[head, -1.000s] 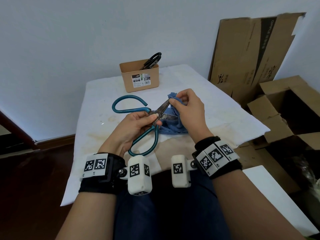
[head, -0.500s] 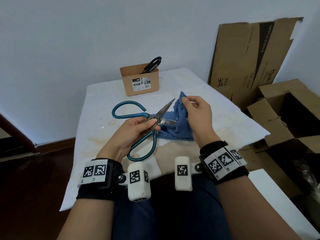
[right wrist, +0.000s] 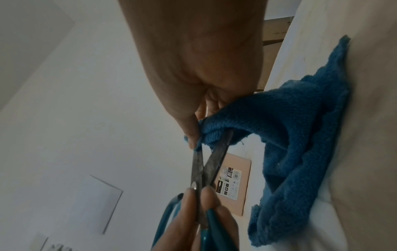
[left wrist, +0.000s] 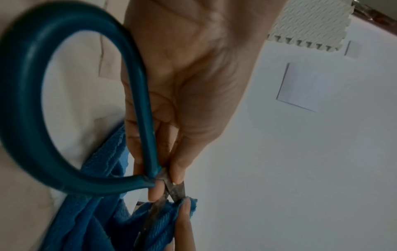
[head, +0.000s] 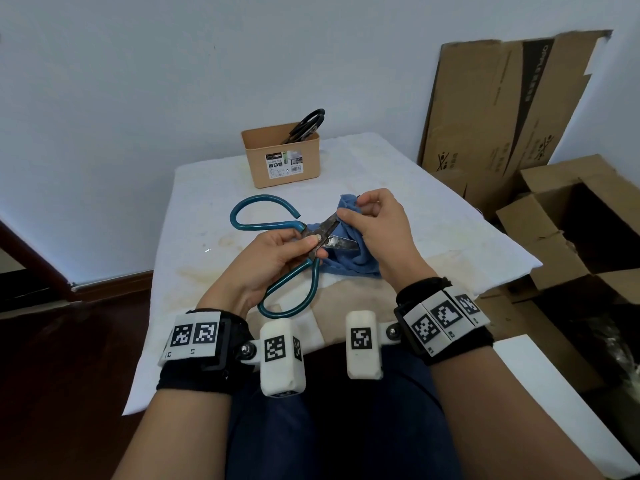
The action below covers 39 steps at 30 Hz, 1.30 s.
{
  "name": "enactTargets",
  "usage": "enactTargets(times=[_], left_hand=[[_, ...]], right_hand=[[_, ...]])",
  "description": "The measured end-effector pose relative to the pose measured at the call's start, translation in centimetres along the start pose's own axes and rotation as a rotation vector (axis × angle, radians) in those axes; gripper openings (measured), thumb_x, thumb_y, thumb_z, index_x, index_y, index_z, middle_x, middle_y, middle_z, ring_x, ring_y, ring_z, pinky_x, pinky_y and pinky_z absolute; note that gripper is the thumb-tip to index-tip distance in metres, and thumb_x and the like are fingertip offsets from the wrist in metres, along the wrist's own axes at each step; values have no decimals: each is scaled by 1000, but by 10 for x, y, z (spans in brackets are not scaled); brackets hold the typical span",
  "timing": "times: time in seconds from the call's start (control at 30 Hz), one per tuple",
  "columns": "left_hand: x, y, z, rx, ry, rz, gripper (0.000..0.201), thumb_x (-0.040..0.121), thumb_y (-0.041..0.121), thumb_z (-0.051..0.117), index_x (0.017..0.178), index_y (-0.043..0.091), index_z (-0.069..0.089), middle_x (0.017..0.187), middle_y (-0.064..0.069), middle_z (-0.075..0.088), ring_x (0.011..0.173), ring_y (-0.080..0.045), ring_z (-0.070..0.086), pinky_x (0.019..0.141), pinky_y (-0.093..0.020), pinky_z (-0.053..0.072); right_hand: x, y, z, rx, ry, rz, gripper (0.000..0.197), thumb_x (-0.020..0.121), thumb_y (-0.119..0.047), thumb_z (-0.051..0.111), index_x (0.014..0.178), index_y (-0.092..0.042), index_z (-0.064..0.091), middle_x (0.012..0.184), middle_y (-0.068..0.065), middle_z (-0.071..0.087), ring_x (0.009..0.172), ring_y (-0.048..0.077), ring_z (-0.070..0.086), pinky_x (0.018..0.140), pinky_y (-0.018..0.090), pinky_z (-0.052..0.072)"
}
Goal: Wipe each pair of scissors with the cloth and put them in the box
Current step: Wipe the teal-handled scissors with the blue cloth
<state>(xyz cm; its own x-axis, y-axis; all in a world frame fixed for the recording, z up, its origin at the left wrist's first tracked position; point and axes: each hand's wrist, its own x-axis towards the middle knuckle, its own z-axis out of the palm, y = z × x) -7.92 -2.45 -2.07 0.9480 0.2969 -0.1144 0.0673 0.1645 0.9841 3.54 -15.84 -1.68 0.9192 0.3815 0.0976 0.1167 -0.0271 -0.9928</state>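
On white-covered table, tan box stands near pale wall.

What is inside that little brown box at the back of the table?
Black scissors stand in the box, handles sticking above its rim. Its walls hide their blades and anything else inside.

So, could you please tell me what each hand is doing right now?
Left hand: grips the teal scissors near the pivot.
Right hand: pinches the blue cloth around one blade.
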Motion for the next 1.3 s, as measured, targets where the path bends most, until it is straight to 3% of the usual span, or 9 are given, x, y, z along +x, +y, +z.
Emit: enactTargets(times=[0.2,0.6,0.67,0.83,0.97,1.13,1.2,1.3], left_hand=[[2,2,0,4,-10,-10,12,96,7,59,103,2,67,83,-10,75,75,-14,72,70,-19,56],[1,5,-3,21,-23,-17,14,97,7,59,106,1,66,83,-10,76,78,-13,72,72,-19,56],[0,6,-4,26,-24,-18,13,97,8,58,105,2,67,84,-10,76,78,-13,72,73,-19,56],[-4,5,-6,-16,-15,-24,13,98,6,55,104,2,65,82,-10,76,74,-12,72,71,-19,57],[-3,3,-9,-20,17,-37,14,98,8,56,106,1,66,82,-8,76,74,-13,71,71,-18,57],[-2,2,-9,-13,42,-45,14,98,9,57,106,2,66,82,-9,76,71,-11,70,65,-17,56],[-1,2,-10,-15,51,-40,14,97,10,58,105,3,67,83,-9,76,72,-12,70,66,-17,56],[0,1,-9,-11,55,-47,16,97,9,59,107,1,67,84,-11,76,74,-13,71,69,-18,57]], right_hand=[[-5,-3,-1,-1,39,-35,26,86,-20,71,93,-30,48,89,7,71,82,22,71,79,52,57],[-4,-2,-2,39,31,-11,21,93,-18,62,93,-34,49,92,17,70,91,35,68,81,56,55],[-3,-1,-5,57,23,-7,19,95,-15,59,95,-32,50,92,16,70,92,33,68,84,52,56],[6,4,-19,201,132,59,21,95,-15,60,111,-18,48,88,-2,69,93,14,66,82,26,54],[8,4,-23,219,147,66,22,95,-21,61,111,-23,45,90,0,74,96,17,69,94,38,53],[8,0,-24,310,148,19,29,96,-17,59,117,-27,44,75,4,64,75,14,62,79,28,52],[9,-1,-24,359,111,54,38,90,-16,66,120,-24,43,87,6,68,82,14,65,83,26,53],[10,-3,-21,329,40,151,37,84,-15,74,116,-13,55,112,11,68,105,22,67,97,37,53]])
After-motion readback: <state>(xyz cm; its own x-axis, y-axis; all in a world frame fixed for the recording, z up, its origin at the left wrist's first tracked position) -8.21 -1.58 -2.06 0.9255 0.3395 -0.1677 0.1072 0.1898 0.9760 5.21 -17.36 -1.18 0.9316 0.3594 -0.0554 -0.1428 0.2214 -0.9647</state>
